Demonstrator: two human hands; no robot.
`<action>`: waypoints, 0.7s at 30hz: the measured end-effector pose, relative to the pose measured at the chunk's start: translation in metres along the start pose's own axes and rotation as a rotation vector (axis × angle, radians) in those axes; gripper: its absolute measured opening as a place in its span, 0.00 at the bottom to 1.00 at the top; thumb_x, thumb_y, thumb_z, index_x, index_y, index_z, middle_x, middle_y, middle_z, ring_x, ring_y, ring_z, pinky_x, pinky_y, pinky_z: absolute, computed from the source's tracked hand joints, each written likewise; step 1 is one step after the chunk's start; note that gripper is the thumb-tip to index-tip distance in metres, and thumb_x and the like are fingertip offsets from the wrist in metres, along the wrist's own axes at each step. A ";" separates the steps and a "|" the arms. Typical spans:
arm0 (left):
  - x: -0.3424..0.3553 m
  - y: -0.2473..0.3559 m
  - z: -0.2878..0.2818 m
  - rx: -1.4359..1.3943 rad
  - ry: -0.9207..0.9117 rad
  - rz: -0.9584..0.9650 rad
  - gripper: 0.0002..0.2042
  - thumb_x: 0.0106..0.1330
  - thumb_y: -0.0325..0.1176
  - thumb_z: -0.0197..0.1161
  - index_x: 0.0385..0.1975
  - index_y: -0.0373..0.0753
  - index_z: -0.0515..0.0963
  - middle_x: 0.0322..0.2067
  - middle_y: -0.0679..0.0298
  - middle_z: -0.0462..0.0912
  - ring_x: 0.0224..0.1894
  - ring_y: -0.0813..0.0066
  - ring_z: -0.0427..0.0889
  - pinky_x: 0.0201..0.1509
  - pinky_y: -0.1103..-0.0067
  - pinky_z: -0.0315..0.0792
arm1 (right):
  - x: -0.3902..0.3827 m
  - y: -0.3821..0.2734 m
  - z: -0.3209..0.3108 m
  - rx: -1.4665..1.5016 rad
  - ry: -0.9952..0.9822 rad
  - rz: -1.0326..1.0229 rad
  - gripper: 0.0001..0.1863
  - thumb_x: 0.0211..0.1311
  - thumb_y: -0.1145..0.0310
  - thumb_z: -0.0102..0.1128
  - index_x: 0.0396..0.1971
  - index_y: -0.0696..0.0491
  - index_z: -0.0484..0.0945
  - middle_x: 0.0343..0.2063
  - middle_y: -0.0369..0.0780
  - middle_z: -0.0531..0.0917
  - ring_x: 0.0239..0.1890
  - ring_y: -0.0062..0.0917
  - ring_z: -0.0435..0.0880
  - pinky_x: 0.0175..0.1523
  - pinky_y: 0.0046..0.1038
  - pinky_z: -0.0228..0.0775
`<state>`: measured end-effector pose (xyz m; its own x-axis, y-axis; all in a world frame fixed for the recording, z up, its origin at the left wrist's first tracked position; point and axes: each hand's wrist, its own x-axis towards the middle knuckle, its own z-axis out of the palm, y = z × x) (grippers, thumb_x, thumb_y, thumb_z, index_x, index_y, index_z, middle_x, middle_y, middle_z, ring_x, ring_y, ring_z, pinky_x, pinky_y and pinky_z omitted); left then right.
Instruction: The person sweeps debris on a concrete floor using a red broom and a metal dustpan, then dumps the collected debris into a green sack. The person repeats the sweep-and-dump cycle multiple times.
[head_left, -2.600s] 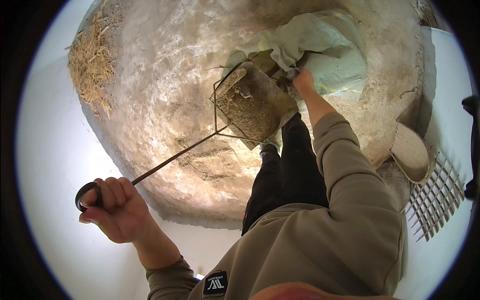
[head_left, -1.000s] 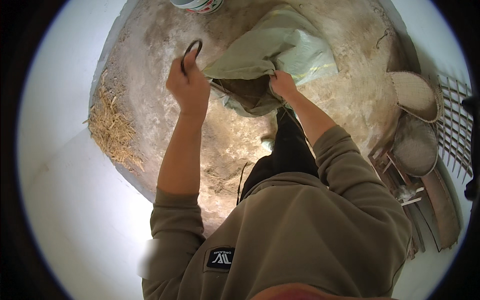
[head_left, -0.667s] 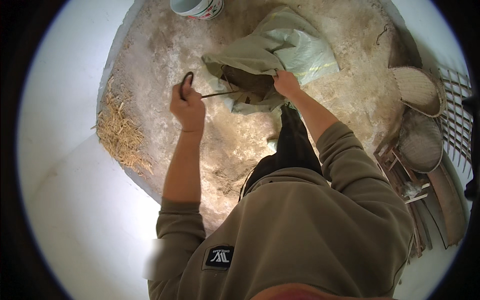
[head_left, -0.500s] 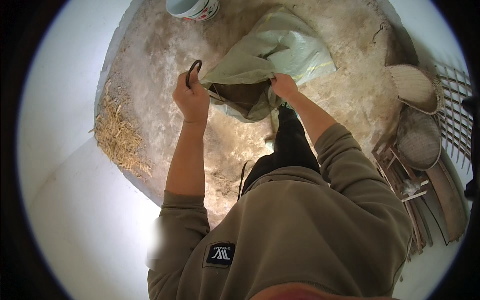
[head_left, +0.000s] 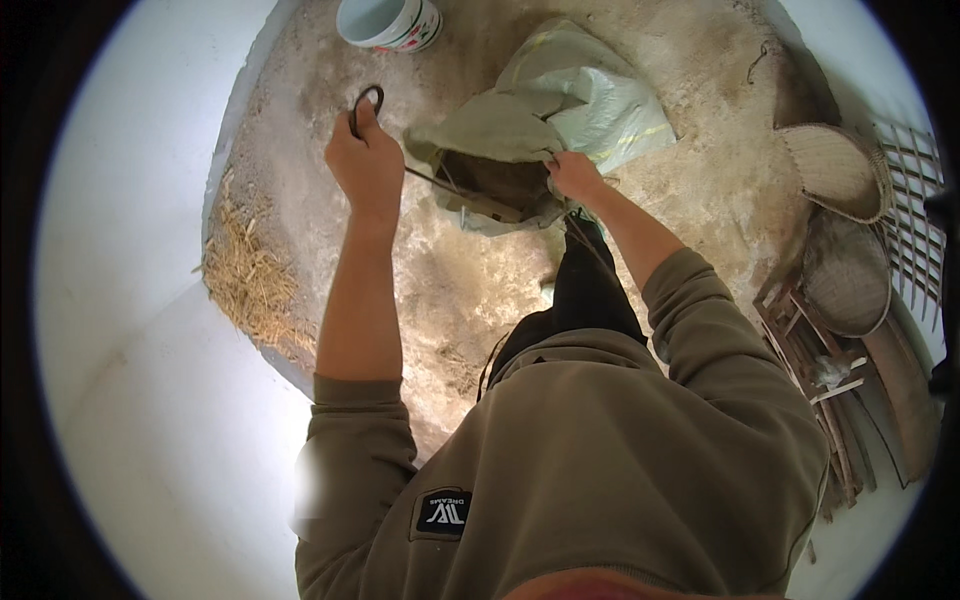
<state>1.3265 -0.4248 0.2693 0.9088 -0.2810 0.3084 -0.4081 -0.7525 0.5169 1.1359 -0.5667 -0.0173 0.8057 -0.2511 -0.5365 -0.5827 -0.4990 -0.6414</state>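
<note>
A pale green woven sack [head_left: 495,125] lies on the floor ahead, its mouth gaping toward me and dark inside. My right hand [head_left: 575,178] pinches the right side of the sack's rim. Held up left of the sack, my left hand [head_left: 367,165] is closed round a dark rod with a looped end [head_left: 371,97]. The loop sticks up above the fist. From the other side of the fist a thin dark length runs into the sack's mouth, where its far end is hidden. What lies deep in the sack is too dark to tell.
A white bucket [head_left: 390,22] with a coloured print stands beyond the sack. Loose straw [head_left: 250,270] lies along the left wall. To the right are woven baskets [head_left: 845,270], a lattice rack [head_left: 912,215] and a wooden frame [head_left: 815,350].
My left hand has moved left, away from the sack, with the looped rod. A thin dark length now shows between it and the sack's mouth. My right hand stays on the rim.
</note>
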 end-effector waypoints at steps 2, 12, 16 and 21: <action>-0.009 -0.004 0.010 -0.054 -0.018 0.001 0.16 0.74 0.36 0.57 0.27 0.30 0.77 0.16 0.52 0.75 0.18 0.56 0.70 0.24 0.66 0.62 | -0.003 0.001 -0.002 0.015 -0.003 0.019 0.19 0.71 0.58 0.52 0.39 0.59 0.82 0.39 0.52 0.85 0.45 0.49 0.82 0.51 0.47 0.75; 0.029 0.034 0.018 -0.090 -0.013 -0.006 0.17 0.73 0.38 0.59 0.26 0.29 0.78 0.17 0.50 0.77 0.19 0.54 0.71 0.26 0.65 0.63 | 0.000 0.000 -0.003 0.074 0.128 -0.083 0.19 0.70 0.58 0.52 0.35 0.59 0.82 0.36 0.54 0.84 0.42 0.51 0.83 0.49 0.48 0.75; 0.033 0.034 0.008 -0.031 0.016 0.086 0.19 0.73 0.40 0.59 0.27 0.28 0.79 0.18 0.48 0.79 0.21 0.50 0.74 0.27 0.64 0.66 | 0.001 -0.006 -0.014 0.092 0.096 -0.035 0.20 0.70 0.57 0.51 0.35 0.59 0.82 0.37 0.53 0.85 0.41 0.52 0.82 0.48 0.49 0.74; 0.023 0.009 0.020 0.055 -0.113 0.002 0.18 0.73 0.39 0.59 0.26 0.29 0.80 0.20 0.47 0.79 0.23 0.47 0.76 0.28 0.63 0.67 | 0.001 -0.010 -0.019 0.062 0.019 0.011 0.20 0.70 0.56 0.51 0.36 0.60 0.81 0.40 0.54 0.84 0.46 0.54 0.81 0.52 0.49 0.73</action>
<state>1.3459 -0.4498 0.2648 0.9133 -0.3453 0.2160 -0.4072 -0.7828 0.4706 1.1447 -0.5776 -0.0008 0.8005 -0.2727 -0.5337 -0.5969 -0.4438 -0.6684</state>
